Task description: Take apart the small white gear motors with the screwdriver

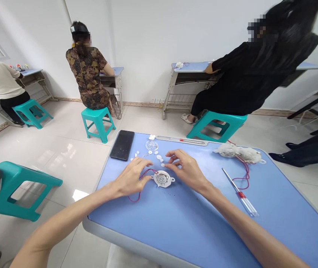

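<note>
A small round white plastic casing (163, 179) with a thin red wire (138, 193) lies on the blue table (175, 223). My left hand (131, 176) rests on the table just left of it, fingers curled, fingertips touching the casing's left edge and the wire. Just right of the casing and a little behind it, my right hand (185, 167) has its fingers bent and spread, with the fingertips over several small white round parts (159, 158). A clear plastic disc (151, 144) sits farther back.
A black phone (122, 144) lies at the table's left edge. A red-handled screwdriver (239, 191) and a white fluffy bundle with red wire (239, 152) are to the right. Other people sit on teal stools (99, 121) at desks beyond.
</note>
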Tool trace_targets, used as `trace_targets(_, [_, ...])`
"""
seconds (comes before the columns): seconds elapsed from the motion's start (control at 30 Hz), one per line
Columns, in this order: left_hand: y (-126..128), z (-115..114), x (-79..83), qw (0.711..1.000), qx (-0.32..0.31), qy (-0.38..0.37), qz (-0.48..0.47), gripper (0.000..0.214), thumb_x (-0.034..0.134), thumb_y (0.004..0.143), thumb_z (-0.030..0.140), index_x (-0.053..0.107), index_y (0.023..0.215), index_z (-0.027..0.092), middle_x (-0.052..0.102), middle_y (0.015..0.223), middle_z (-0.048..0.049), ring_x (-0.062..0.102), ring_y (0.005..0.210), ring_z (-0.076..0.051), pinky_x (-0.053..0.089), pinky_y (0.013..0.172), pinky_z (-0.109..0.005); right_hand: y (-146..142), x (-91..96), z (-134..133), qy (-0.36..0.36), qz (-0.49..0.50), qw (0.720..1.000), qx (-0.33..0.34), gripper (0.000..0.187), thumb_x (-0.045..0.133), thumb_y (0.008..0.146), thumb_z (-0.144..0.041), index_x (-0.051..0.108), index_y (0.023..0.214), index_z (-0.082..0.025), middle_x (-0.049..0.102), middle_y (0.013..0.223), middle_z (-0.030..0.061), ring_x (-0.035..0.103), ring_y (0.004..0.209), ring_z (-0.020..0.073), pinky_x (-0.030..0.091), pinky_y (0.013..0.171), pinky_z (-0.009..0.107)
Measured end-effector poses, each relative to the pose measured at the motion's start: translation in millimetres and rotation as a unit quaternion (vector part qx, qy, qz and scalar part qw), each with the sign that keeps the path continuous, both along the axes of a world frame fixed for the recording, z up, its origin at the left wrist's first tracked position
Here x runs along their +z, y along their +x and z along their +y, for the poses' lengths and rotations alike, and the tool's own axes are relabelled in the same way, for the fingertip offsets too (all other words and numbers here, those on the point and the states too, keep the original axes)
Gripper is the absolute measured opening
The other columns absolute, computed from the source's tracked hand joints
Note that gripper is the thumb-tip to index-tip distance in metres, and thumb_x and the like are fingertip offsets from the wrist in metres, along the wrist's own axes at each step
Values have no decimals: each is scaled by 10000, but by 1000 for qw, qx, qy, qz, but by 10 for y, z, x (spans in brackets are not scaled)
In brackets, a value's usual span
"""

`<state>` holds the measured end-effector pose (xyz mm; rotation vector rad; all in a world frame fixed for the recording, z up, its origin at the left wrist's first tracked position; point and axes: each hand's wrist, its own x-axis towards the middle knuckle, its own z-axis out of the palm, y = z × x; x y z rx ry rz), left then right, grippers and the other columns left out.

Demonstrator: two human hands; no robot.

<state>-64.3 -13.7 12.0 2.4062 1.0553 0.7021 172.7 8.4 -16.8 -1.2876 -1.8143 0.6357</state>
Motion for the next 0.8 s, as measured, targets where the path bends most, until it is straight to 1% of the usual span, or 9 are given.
trace_targets(0.07, [-15, -88, -7, 1000, 26, -12, 8, 348, 673, 848, 197, 541, 1169, 182, 643, 1101, -84, 606, 999, -227, 520, 902, -387, 59, 106, -140, 12, -13, 1000, -9, 239, 619, 858, -433, 605, 953, -213, 625, 953, 71, 643, 778, 189, 585, 648, 347])
trace_targets(0.17, [-56, -210, -23, 999, 36, -23, 13, 357, 671, 845, 192, 521, 1169, 199, 615, 1098, -75, 605, 996, -224, 535, 893, -379, 118, 193, -429, 14, -32, 999, 16, 280, 628, 874, -445, 589, 1051, -232, 623, 993, 79, 642, 796, 193, 592, 646, 335])
trace_targets(0.27, [-76, -314, -48, 999, 15, -26, 20, 345, 618, 863, 130, 517, 1183, 207, 577, 1200, -94, 621, 1000, -204, 551, 899, -356, 98, 137, -685, 0, -68, 997, 42, 420, 667, 852, -428, 531, 1210, -256, 614, 1052, 85, 634, 723, 182, 597, 635, 351])
trace_targets(0.33, [-75, -359, -70, 999, 2, -15, 35, 319, 578, 877, 100, 530, 1176, 202, 555, 1248, -111, 627, 1034, -209, 558, 912, -355, 47, 55, -776, -8, -71, 996, 50, 418, 639, 873, -371, 498, 1251, -264, 603, 1093, 90, 645, 749, 187, 606, 666, 361])
trace_targets(0.47, [-80, -373, -114, 998, -14, 21, 61, 275, 492, 892, 54, 567, 1126, 179, 582, 1188, -115, 631, 1067, -217, 570, 906, -346, -77, -66, -776, 0, -63, 997, 53, 272, 554, 911, -259, 523, 1180, -252, 597, 1137, 99, 654, 785, 190, 606, 725, 379])
trace_targets(0.6, [-115, -324, -150, 995, -10, 68, 77, 358, 453, 878, 20, 571, 1165, 198, 603, 1164, -102, 628, 1061, -213, 578, 881, -345, -164, -99, -694, 22, -82, 995, 54, 156, 499, 930, -209, 551, 1073, -243, 601, 1123, 99, 654, 757, 182, 590, 721, 376])
trace_targets(0.7, [-138, -288, -158, 991, -12, 94, 94, 379, 458, 869, 16, 574, 1182, 194, 613, 1134, -105, 627, 1021, -217, 578, 858, -348, -219, -108, -627, 47, -105, 992, 50, 119, 475, 940, -190, 556, 1014, -238, 607, 1089, 91, 657, 781, 189, 577, 721, 364])
trace_targets(0.8, [-145, -260, -138, 987, -8, 113, 111, 350, 489, 873, 42, 570, 1187, 174, 618, 1125, -116, 618, 1015, -233, 565, 881, -370, -287, -112, -544, 58, -126, 989, 51, 115, 464, 942, -168, 548, 991, -229, 614, 1083, 88, 657, 804, 193, 572, 718, 353])
